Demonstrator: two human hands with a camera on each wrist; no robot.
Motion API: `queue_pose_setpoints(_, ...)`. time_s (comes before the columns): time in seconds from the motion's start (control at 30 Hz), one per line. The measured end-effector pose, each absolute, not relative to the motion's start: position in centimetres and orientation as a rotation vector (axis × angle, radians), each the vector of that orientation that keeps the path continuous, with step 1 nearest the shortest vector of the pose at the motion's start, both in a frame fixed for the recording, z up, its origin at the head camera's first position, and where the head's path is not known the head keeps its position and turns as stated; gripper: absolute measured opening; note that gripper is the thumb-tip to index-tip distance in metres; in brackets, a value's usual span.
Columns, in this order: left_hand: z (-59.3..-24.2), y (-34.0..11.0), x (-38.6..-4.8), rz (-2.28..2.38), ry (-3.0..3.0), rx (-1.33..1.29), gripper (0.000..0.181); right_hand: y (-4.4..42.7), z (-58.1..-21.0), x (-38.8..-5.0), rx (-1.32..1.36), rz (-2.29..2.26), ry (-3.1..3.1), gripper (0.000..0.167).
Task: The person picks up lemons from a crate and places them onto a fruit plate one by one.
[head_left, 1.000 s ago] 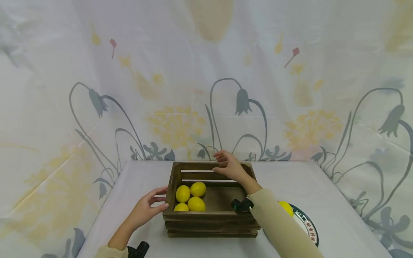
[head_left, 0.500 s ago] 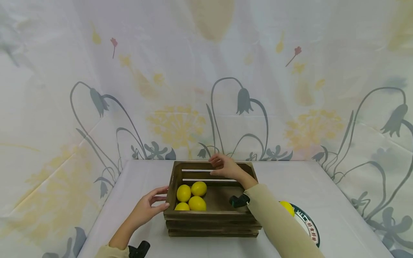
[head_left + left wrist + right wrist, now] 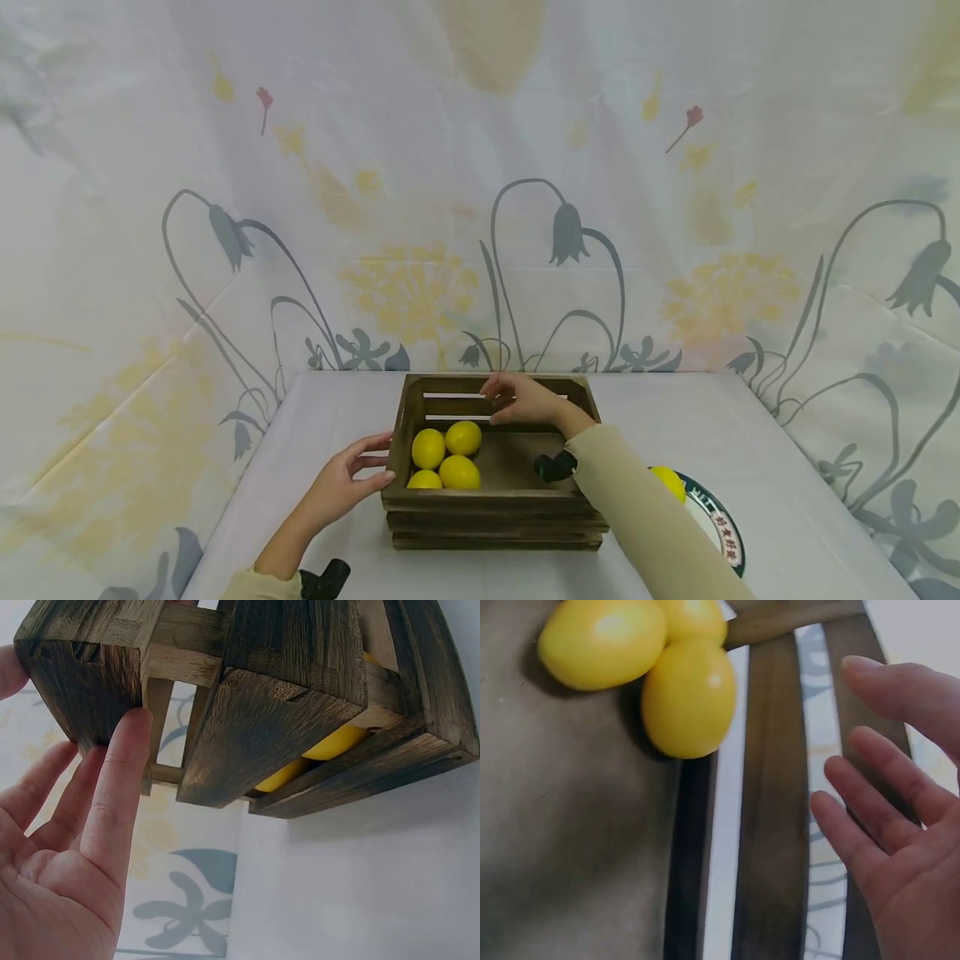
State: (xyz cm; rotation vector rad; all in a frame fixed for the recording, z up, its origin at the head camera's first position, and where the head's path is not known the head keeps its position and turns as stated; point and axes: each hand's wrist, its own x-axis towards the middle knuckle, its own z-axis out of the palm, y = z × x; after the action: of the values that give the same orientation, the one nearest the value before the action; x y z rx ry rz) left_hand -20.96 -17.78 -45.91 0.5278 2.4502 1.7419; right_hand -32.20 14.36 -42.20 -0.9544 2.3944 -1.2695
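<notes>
A dark wooden slatted crate (image 3: 495, 504) stands on the white table. Its left part holds several yellow lemons (image 3: 459, 472). My left hand (image 3: 341, 483) rests against the crate's left side, fingers nearly straight; the left wrist view shows its fingertips (image 3: 133, 735) touching the end of a slat (image 3: 86, 682). Over the back part of the crate hovers my right hand (image 3: 531, 402), holding nothing, its fingers loosely bent. In the right wrist view the hand (image 3: 915, 847) is apart from the nearest lemon (image 3: 690, 701), beside the slatted wall.
To the right, a round plate (image 3: 733, 540) with a dark green, lettered rim bears a yellow lemon (image 3: 667, 482); the right sleeve (image 3: 652, 517) partly hides both. A floral-print curtain (image 3: 420, 167) hangs behind and beside the white tabletop (image 3: 675, 417).
My right hand has come down and slightly left, from above the crate's back rim to lower over its inside. The left hand stays against the side, and the lemons have not moved.
</notes>
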Motion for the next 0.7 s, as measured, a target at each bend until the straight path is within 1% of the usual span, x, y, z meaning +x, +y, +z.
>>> queue_pose_setpoints(0.27, -45.8, -17.7, -20.9, 1.757, 2.423, 0.535, 0.056, 13.3, -43.5, -32.5, -0.936, -1.025, 2.391, 0.041)
queue_pose_setpoints(0.47, -45.7, -17.7, -20.8, 1.768, 2.423, 0.562, 0.055, 12.3, -44.4, -33.1, -0.998, -0.929, 2.337, 0.043)
queue_pose_setpoints(0.6, -45.6, -17.8, -20.7, 1.781, 2.412, 0.570, 0.055, 11.6, -44.9, -33.4, -1.008, -0.826, 2.324, 0.049)
queue_pose_setpoints(0.7, -45.6, -17.7, -20.8, 1.775, 2.413, 0.557, 0.056, 11.2, -45.1, -33.4, -0.946, -0.710, 2.365, 0.054)
